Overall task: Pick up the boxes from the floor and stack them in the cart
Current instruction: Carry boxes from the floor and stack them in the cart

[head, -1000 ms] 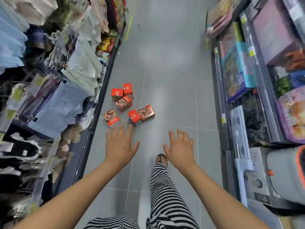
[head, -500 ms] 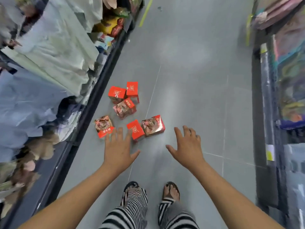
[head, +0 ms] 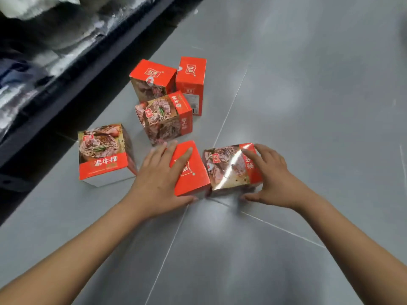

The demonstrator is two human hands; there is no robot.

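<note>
Several red snack boxes with meat pictures lie on the grey tiled floor. My left hand [head: 158, 179] lies over the plain red-topped box [head: 192, 175], fingers across its top and thumb round its lower front edge. My right hand [head: 271, 179] holds the glossy picture-topped box [head: 226, 170] beside it, fingers over the right edge and thumb low at the front. These two boxes touch each other. A picture box with a red band [head: 102, 154] stands to the left. Three more boxes [head: 165, 119] cluster behind. No cart is in view.
A dark shelf base [head: 55, 95] runs diagonally along the left, with blurred packaged goods [head: 33, 40] above it. Grey floor tiles [head: 308, 106] stretch to the right and toward me.
I have bent down close to the boxes. Both hands moved forward and down from the air onto the two nearest boxes. My feet and striped trousers have left the view.
</note>
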